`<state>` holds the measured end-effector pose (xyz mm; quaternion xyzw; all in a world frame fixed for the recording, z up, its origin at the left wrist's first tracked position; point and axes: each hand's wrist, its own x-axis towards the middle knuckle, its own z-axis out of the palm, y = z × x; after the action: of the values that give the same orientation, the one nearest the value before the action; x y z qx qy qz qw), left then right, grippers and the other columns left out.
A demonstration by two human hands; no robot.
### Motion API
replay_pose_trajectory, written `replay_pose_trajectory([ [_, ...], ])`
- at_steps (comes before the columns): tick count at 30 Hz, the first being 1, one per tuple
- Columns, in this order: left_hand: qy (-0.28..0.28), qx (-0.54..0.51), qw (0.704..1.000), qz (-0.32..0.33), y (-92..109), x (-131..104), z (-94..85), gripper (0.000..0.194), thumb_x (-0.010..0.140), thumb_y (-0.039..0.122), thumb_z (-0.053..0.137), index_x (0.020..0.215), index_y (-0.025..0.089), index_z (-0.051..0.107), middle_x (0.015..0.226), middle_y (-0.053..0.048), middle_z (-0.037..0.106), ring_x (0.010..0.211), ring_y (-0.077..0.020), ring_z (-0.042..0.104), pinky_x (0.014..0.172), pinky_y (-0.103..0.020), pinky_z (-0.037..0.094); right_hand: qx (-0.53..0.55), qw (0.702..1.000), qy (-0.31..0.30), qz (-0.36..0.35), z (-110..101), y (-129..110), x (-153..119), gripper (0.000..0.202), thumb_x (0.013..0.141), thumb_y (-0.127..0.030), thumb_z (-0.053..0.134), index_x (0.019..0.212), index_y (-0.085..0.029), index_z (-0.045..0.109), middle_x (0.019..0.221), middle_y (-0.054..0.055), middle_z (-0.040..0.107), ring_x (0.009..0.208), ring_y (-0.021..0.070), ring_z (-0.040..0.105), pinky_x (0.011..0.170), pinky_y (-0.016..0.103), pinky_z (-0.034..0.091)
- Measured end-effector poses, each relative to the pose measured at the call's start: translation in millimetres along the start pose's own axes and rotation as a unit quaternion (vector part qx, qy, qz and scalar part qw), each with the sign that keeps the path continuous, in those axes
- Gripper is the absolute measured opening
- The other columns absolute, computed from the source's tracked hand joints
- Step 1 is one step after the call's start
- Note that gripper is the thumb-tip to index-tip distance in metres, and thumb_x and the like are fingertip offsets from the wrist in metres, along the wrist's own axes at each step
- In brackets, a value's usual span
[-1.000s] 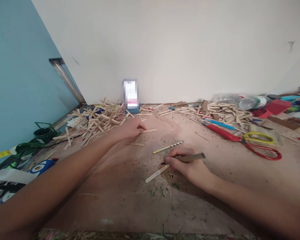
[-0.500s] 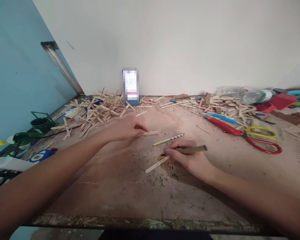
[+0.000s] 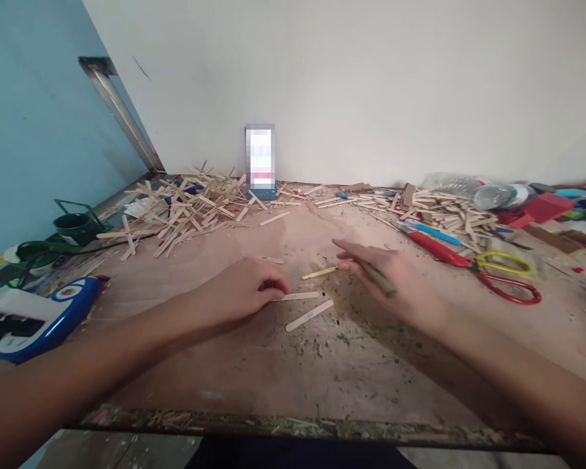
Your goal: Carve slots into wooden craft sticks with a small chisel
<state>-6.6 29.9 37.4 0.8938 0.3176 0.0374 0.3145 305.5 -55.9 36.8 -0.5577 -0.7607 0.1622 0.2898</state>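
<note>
My left hand [image 3: 244, 286] is closed, its fingertips pinching the left end of a wooden craft stick [image 3: 303, 296] low over the table. A second craft stick [image 3: 310, 316] lies slanted just in front, touched by neither hand. My right hand [image 3: 385, 267] has its fingers stretched forward and keeps a slim olive-brown tool handle [image 3: 378, 280] tucked against the palm; the tool's tip is hidden. Beneath those fingers lies a yellow pencil [image 3: 318, 273], its far end covered by the hand. Whether the fingers touch the pencil I cannot tell. Another thin stick [image 3: 271, 260] lies behind my left hand.
Heaps of craft sticks [image 3: 195, 208] lie back left and back right. A lit phone [image 3: 260, 159] leans on the wall. Scissors [image 3: 508, 277] with red and yellow loops lie right, near a blue-handled tool [image 3: 434, 232]. A blue-and-white device [image 3: 53, 319] and green holder [image 3: 73, 228] stand left.
My left hand has come nearer with the craft stick. My right hand has moved off the slanted stick, up and rightward over the pencil, and its tool has turned back against the palm.
</note>
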Motion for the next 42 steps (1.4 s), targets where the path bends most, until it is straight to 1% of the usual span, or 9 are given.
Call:
replay_pose_trajectory([
  [3,0.004,0.033,0.999,0.019,-3,-1,-4.9,0.020,0.107,0.023,0.066,0.105,0.023,0.086,0.115,-0.004,0.087,0.108,-0.0224,0.080,0.104,-0.035,0.058,-0.062,0.997,-0.032,-0.023,9,10,5,0.047,0.116,-0.037,0.063,0.161,-0.025,0.070,0.138,0.015,0.082,0.127,0.0330,0.078,0.111,0.053,0.063],
  [7,-0.020,0.075,0.996,0.031,-9,-2,-11.0,0.017,0.111,0.033,0.077,0.102,0.018,0.080,0.107,-0.004,0.082,0.104,-0.0214,0.078,0.105,-0.044,0.064,-0.108,0.990,-0.074,-0.051,22,17,16,0.033,0.112,-0.043,0.075,0.137,-0.020,0.077,0.154,0.014,0.071,0.145,0.0314,0.067,0.125,0.061,0.056],
  [12,-0.028,0.112,0.992,0.046,-7,-8,-0.3,0.027,0.113,0.043,0.077,0.107,0.017,0.076,0.109,-0.004,0.079,0.101,-0.0199,0.076,0.098,-0.042,0.067,-0.109,0.989,-0.098,-0.020,18,13,26,0.032,0.113,-0.044,0.074,0.132,-0.018,0.076,0.139,0.012,0.075,0.123,0.0258,0.074,0.109,0.050,0.066],
  [17,0.000,0.097,0.993,0.073,-8,-9,-4.6,0.025,0.107,0.038,0.079,0.089,0.020,0.078,0.101,-0.004,0.079,0.095,-0.0208,0.075,0.096,-0.036,0.059,-0.001,0.995,-0.093,0.026,4,-6,33,0.035,0.113,-0.050,0.073,0.125,-0.017,0.076,0.113,0.007,0.078,0.096,0.0190,0.075,0.091,0.040,0.068],
  [19,0.032,0.095,0.992,0.072,-14,-8,-11.1,0.018,0.103,0.041,0.083,0.107,0.023,0.086,0.129,-0.008,0.080,0.119,-0.0277,0.076,0.111,-0.039,0.055,0.078,0.993,-0.077,0.048,1,-16,37,0.039,0.112,-0.056,0.071,0.124,-0.019,0.077,0.108,0.008,0.080,0.087,0.0182,0.075,0.083,0.036,0.066],
  [24,0.014,0.090,0.992,0.090,-30,-5,-11.7,0.077,0.093,0.059,0.095,0.163,0.041,0.069,0.189,-0.008,0.043,0.174,-0.0435,0.041,0.142,-0.055,0.034,0.264,0.957,-0.041,0.114,7,-37,48,0.049,0.095,-0.068,0.080,0.109,-0.022,0.072,0.108,0.014,0.086,0.083,0.0242,0.081,0.069,0.036,0.064],
  [27,-0.003,0.092,0.992,0.090,-32,-4,-5.2,0.076,0.095,0.067,0.091,0.164,0.042,0.069,0.192,-0.010,0.036,0.178,-0.0460,0.034,0.144,-0.062,0.029,0.307,0.943,-0.025,0.128,20,-44,48,0.054,0.087,-0.066,0.092,0.099,-0.022,0.064,0.087,0.007,0.082,0.063,0.0163,0.069,0.057,0.029,0.054],
  [31,0.002,0.102,0.991,0.088,-28,-4,-1.4,0.073,0.096,0.070,0.088,0.161,0.042,0.071,0.193,-0.011,0.033,0.177,-0.0468,0.036,0.145,-0.064,0.026,0.315,0.941,-0.027,0.123,44,-44,38,0.045,0.112,-0.061,0.072,0.101,-0.018,0.066,0.071,-0.006,0.062,0.051,0.0077,0.050,0.051,0.022,0.046],
  [42,-0.009,0.115,0.991,0.062,-25,-3,4.9,0.087,0.101,0.074,0.080,0.174,0.033,0.057,0.193,-0.016,0.029,0.182,-0.0414,0.027,0.147,-0.060,0.019,0.196,0.969,-0.140,0.049,63,-33,31,0.032,0.114,-0.048,0.074,0.110,-0.016,0.074,0.092,0.000,0.071,0.071,0.0109,0.064,0.066,0.026,0.060],
])
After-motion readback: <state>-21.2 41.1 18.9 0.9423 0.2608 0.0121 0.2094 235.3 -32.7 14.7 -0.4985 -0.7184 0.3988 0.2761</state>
